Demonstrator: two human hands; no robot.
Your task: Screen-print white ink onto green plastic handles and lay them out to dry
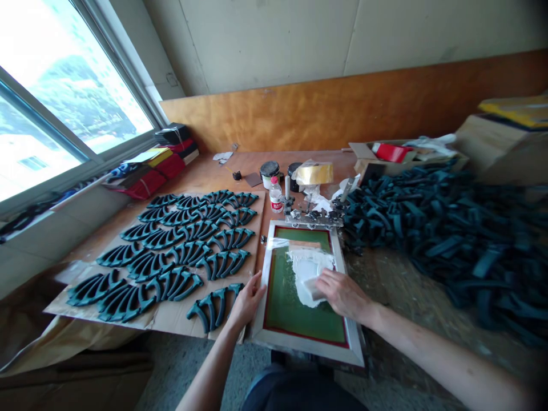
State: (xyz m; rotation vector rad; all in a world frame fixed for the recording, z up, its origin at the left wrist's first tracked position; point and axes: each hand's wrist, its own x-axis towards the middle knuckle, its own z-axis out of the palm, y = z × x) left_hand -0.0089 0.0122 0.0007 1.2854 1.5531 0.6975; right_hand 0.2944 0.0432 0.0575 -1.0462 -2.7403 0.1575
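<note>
A framed green screen (pixel 282 308) lies in front of me, with white paste (pixel 302 265) smeared over its middle. My right hand (pixel 340 290) is closed on a small whitish scraper (pixel 314 288) that rests in the paste. At the frame's left edge is my left hand (pixel 249 301), its fingers bent near the rim; whether they grip it is unclear. A tan strip (pixel 305 245) lies across the upper part of the screen. Metal clamps (pixel 314 218) sit at the frame's far edge. Left of my left hand, dark green curved parts (pixel 214 308) lie in rows on cardboard (pixel 171 325).
A large heap of dark green parts (pixel 445 228) covers the right side. Behind the frame stand a bottle (pixel 276 197), a paint can (pixel 269 171) and a tape roll (pixel 317 173). An open box (pixel 363 153) stands at the back right; a window is at left.
</note>
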